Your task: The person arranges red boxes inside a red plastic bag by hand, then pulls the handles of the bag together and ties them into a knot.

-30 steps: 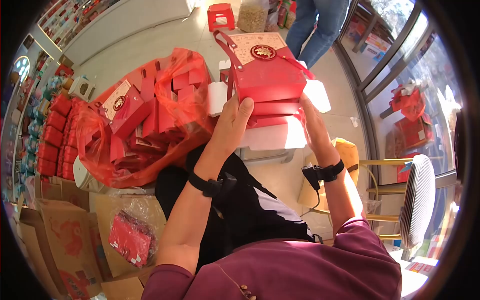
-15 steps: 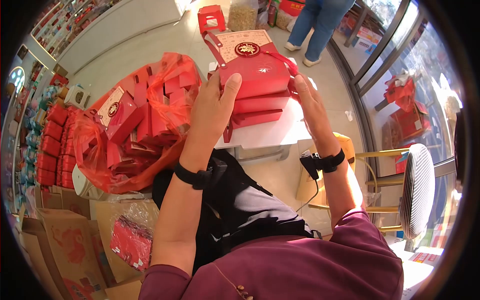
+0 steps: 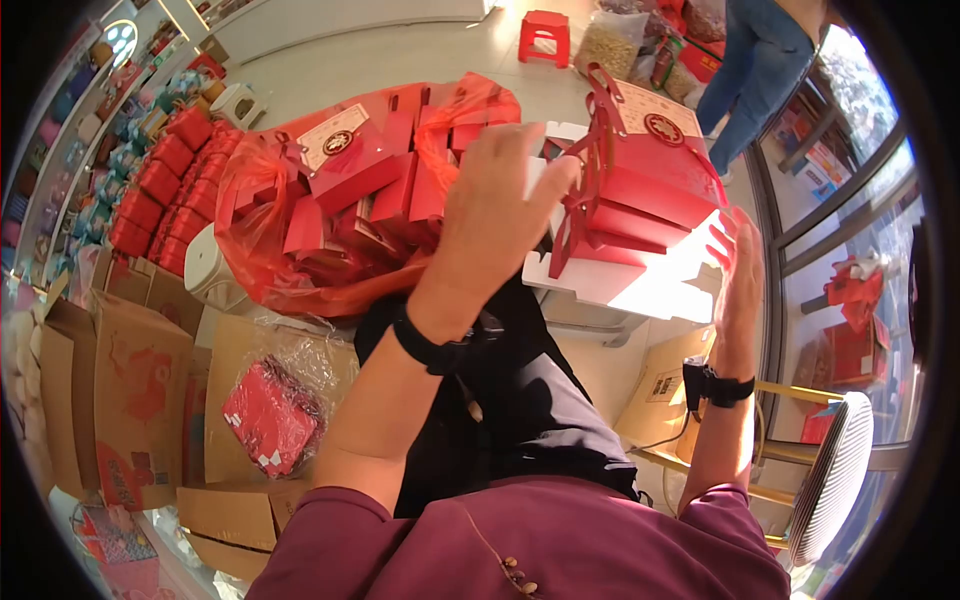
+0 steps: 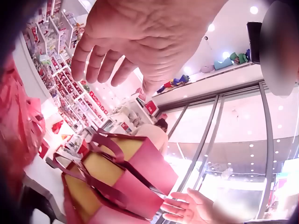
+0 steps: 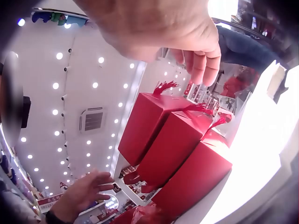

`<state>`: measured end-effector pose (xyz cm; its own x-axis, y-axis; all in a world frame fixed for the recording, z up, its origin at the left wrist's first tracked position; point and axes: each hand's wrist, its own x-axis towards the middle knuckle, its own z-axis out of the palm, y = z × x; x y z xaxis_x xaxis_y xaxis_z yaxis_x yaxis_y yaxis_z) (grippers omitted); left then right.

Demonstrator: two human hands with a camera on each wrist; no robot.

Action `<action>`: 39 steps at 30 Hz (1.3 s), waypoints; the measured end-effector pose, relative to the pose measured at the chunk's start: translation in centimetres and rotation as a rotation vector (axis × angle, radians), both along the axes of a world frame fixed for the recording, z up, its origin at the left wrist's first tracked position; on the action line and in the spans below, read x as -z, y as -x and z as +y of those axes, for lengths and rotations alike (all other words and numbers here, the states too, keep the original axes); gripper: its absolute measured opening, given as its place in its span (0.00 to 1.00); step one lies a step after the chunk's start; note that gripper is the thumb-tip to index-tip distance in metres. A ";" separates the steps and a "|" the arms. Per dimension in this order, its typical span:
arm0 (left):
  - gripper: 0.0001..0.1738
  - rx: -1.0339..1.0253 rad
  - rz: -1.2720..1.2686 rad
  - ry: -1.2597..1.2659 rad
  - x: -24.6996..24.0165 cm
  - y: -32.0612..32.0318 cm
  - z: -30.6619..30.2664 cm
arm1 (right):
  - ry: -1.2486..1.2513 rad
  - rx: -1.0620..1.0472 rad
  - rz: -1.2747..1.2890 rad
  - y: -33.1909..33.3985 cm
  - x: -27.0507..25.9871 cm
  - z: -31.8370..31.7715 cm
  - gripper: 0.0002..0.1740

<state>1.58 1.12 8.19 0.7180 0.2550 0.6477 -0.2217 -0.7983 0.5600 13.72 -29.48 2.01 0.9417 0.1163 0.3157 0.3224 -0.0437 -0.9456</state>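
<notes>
Three red gift boxes (image 3: pixel 650 180) with strap handles and tassels are stacked on a white table (image 3: pixel 560 280); the top one has a patterned cream panel and a round emblem. My left hand (image 3: pixel 495 210) hovers between this stack and a red plastic bag (image 3: pixel 270 288), fingers spread and holding nothing, as the left wrist view also shows. To the right of the stack is my right hand (image 3: pixel 738 275), fingers extended and nothing in its grasp. In the right wrist view its fingers hang above the tasseled ends of the red boxes (image 5: pixel 175 144).
Inside the bag lie many more red boxes (image 3: pixel 345 170). Cardboard cartons (image 3: pixel 140 400) and a plastic-wrapped red packet (image 3: pixel 270 415) are at lower left. A chair (image 3: pixel 835 480) stands at the right, near glass doors. Farther off are a red stool (image 3: pixel 545 38) and a person in jeans (image 3: pixel 755 80).
Both hands have come off the sides of the stacked boxes. The left hand has moved left toward the bag, the right hand away to the right. The head view has turned left.
</notes>
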 end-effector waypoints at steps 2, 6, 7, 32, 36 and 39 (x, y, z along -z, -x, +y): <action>0.30 -0.175 -0.061 -0.141 0.9 1.3 5.5 | -0.020 0.108 -0.056 1.8 -0.9 -0.5 0.29; 0.36 -0.739 0.160 -0.204 4.6 5.4 19.2 | -0.092 -0.005 -0.041 5.5 -1.9 -0.3 0.23; 0.41 -0.842 0.260 -0.063 5.6 6.4 21.6 | -0.062 -0.081 -0.027 6.2 -2.2 0.5 0.22; 0.13 -0.167 0.043 0.792 4.6 5.8 24.4 | -0.024 -0.443 0.100 9.1 -5.6 8.4 0.15; 0.11 0.182 -0.077 0.995 -1.1 3.6 17.3 | -0.091 -0.295 -0.052 6.9 -7.3 5.9 0.15; 0.12 0.382 0.004 1.036 -4.3 0.3 10.1 | -0.040 -0.083 -0.216 5.0 -7.8 5.1 0.17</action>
<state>1.25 11.19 12.53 0.8667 0.4341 0.2458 -0.3502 0.1785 0.9195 8.72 -24.35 9.83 0.8393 0.1736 0.5152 0.5188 0.0278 -0.8545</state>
